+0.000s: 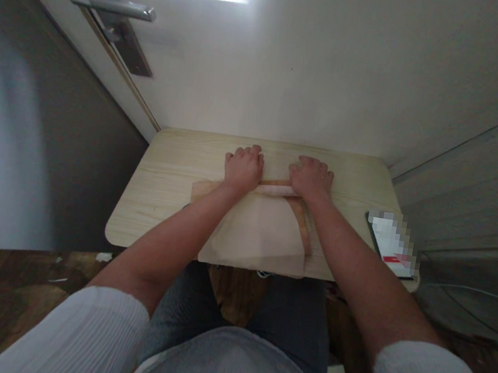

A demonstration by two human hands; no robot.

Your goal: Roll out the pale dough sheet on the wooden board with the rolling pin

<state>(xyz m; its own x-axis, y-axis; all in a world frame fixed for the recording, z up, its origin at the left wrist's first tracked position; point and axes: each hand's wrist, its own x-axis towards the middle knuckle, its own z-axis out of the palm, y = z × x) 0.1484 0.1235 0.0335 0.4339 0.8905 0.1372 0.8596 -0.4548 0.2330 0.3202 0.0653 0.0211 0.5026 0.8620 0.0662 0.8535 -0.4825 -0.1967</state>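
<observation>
A thin beige sheet (260, 232), paper or cloth, lies on the small wooden-topped table and reaches its near edge. Its far end is rolled or folded into a narrow band with a brown strip (275, 183) along it. My left hand (244, 167) presses on the left end of this band, fingers curled over it. On the right end, my right hand (313, 176) is bent over it in the same way. Between the two hands a short stretch of the band shows. My fingers hide both of its ends.
A dark-edged flat device or card (391, 244), its face blurred out, lies at the table's (153, 196) right end. Behind the table stands a white door (294, 80) with a metal handle (117, 7). Panels close in on both sides; my legs are under the table.
</observation>
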